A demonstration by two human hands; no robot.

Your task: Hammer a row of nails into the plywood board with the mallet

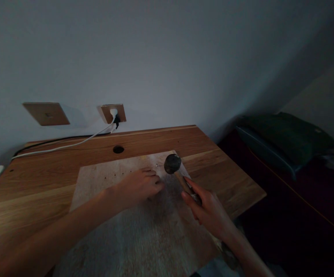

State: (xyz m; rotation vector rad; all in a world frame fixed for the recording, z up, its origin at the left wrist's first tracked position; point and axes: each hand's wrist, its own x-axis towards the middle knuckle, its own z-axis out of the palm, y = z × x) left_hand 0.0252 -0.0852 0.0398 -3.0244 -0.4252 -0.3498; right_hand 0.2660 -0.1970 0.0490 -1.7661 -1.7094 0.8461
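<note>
My right hand (pixel 205 209) is wrapped round the wooden handle of a hammer (pixel 173 164), whose dark round head hangs just above a pale worn board (pixel 103 177) on the wooden desk (pixel 213 165). My left hand (pixel 139 185) rests on the board with its fingers curled together, pinching near a tiny nail (pixel 157 165) that stands just left of the hammer head. Whether the fingers touch the nail is unclear. Small dark holes dot the board to the left of that hand.
A white cable (pixel 68 145) runs along the back of the desk from a wall socket (pixel 114 112). A round cable hole (pixel 118 149) sits behind the board. Another wall plate (pixel 46 113) is at left. A dark bag (pixel 282 142) lies on furniture to the right.
</note>
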